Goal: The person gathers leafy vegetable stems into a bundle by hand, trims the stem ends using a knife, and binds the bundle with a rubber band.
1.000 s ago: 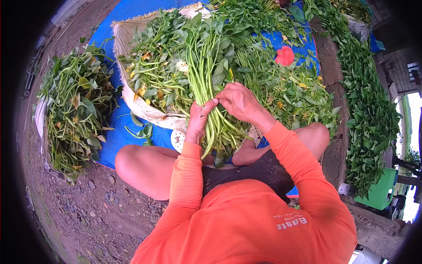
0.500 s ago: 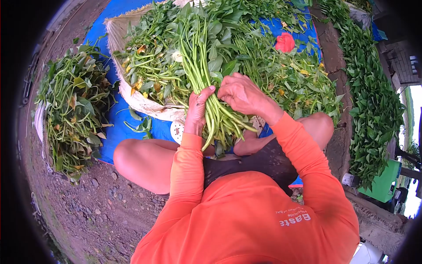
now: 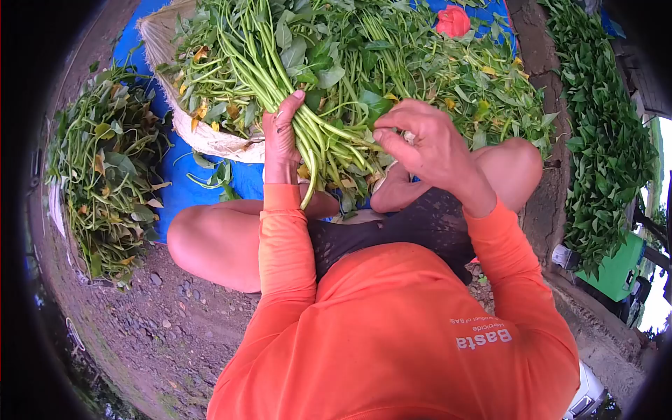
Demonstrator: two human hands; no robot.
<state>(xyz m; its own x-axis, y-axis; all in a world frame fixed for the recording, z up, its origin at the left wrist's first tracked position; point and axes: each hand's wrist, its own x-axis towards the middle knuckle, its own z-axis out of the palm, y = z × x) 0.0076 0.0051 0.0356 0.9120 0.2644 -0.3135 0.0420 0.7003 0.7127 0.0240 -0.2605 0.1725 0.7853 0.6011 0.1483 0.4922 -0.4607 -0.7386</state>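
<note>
My left hand (image 3: 281,136) is wrapped round a bundle of long green stems (image 3: 269,70), its thumb across the front. The leafy tops point up and left, and the cut ends fan out to the lower right. My right hand (image 3: 427,143) is at the right of the stem ends, thumb and fingers pinched together near a leaf (image 3: 374,105). What lies between those fingers is too small to tell. Behind the bundle, loose leafy greens with some yellow leaves (image 3: 483,105) lie spread out.
A pale sack (image 3: 210,140) borders the greens on a blue tarp (image 3: 185,171). A tall heap of stems (image 3: 105,168) stands at the left. At the right are a long row of leaves (image 3: 605,133) and a green container (image 3: 616,269). A red plastic piece (image 3: 453,21) lies at the top.
The bundle has tilted to the left, with its lower ends swung right. My left hand has shifted left and up; my right hand has moved right, away from it.
</note>
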